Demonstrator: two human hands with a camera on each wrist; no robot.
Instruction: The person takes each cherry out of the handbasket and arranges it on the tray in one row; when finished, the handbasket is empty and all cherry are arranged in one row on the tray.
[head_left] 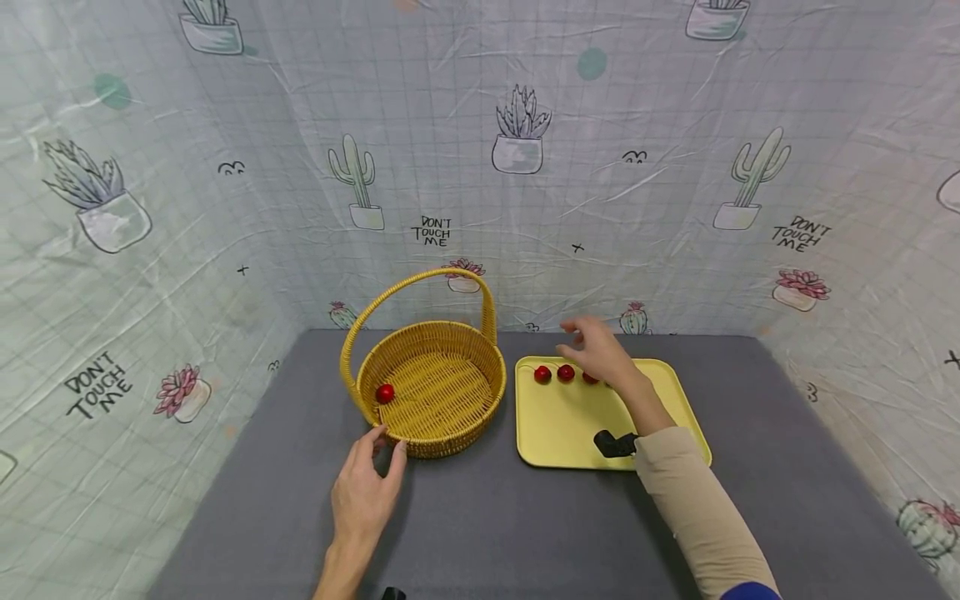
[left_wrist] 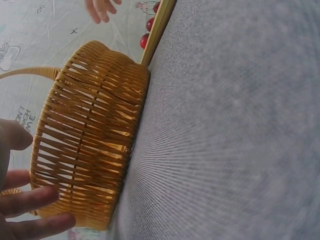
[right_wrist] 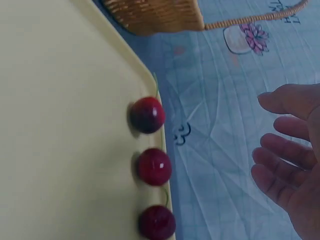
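A golden wicker basket (head_left: 447,390) with a tall arched handle stands left of centre, one red cherry (head_left: 385,393) inside at its left. By its near left rim is my left hand (head_left: 363,492), fingers spread and loosely bent; whether the fingertips touch the wicker (left_wrist: 90,135) I cannot tell. On the right, my right hand (head_left: 600,354) hovers over the far edge of a yellow tray (head_left: 562,425), nothing between thumb and fingers. Several cherries (head_left: 566,372) with thin stems lie in a row along that edge, partly hidden by the hand; three show in the right wrist view (right_wrist: 154,167).
A grey cloth (head_left: 480,525) covers the table under basket and tray. Behind and at both sides hangs a pale sheet (head_left: 435,100) printed with cacti. The handle (head_left: 420,279) arches high above the basket. A narrow strip of grey cloth separates basket and tray.
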